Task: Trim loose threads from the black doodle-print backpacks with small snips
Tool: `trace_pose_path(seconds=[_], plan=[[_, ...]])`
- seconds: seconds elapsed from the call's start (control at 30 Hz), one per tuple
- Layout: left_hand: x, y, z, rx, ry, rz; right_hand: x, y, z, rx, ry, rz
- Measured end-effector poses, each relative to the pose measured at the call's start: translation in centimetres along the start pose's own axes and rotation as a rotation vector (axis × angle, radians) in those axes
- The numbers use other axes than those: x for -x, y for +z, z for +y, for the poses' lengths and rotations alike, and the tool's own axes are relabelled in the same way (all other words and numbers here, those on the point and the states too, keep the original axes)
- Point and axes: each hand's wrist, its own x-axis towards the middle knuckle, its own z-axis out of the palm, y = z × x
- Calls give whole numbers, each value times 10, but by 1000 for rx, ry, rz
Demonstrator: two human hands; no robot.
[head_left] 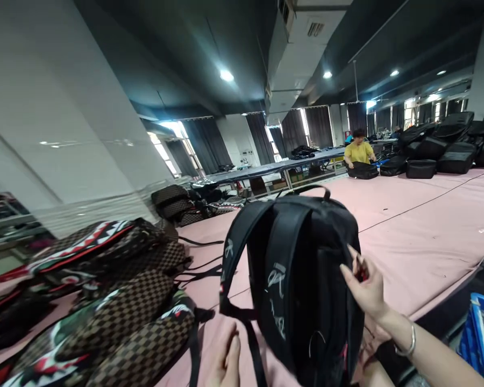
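A black backpack [322,231] stands on the pink-covered table, its shoulder straps [280,269] with pale lettering towards me. My right hand [365,285], a bangle on its wrist, is at the bag's right side. Its thumb and forefinger are apart near the black fabric, while the other fingers curl round a small red and dark thing, mostly hidden in the palm. My left hand [226,357] is at the lower edge of the view, left of the bag and near a hanging strap. Its visible fingers are stretched out, holding nothing I can see.
Brown checked bags [133,306] with shark-mouth patterns are heaped on the left. Black bags [455,145] are piled at the far right. Across the pink table [419,226] a person [358,150] in yellow handles a black bag. A blue crate [479,338] is at lower right.
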Motion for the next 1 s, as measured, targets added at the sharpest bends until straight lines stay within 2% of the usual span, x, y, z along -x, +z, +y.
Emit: trace_pose_path(seconds=[0.07,0.1,0.2,0.27,0.37,0.53,0.63,0.73,0.8,0.9,1.0], plan=[[7,5,38,84,124,100,29,15,14,5,-24,-141],[14,9,55,124,204,108,42,22,22,2,-24,-187],[37,29,87,166,474,-55,66,37,34,6,-5,-232],[42,46,96,135,612,-116,69,41,31,11,20,-240],[34,67,97,79,751,-90,65,39,24,-3,24,-278],[25,85,97,23,911,-54,60,27,17,2,33,-325],[29,91,100,51,874,-64,55,17,12,12,24,-355],[37,96,101,115,709,-25,50,6,6,3,41,-363],[42,100,99,189,569,-40,47,-2,3,-13,97,-346],[50,103,98,395,353,-155,44,-14,3,-84,221,-344],[53,100,102,617,128,-273,39,-24,1,-185,317,-426]])
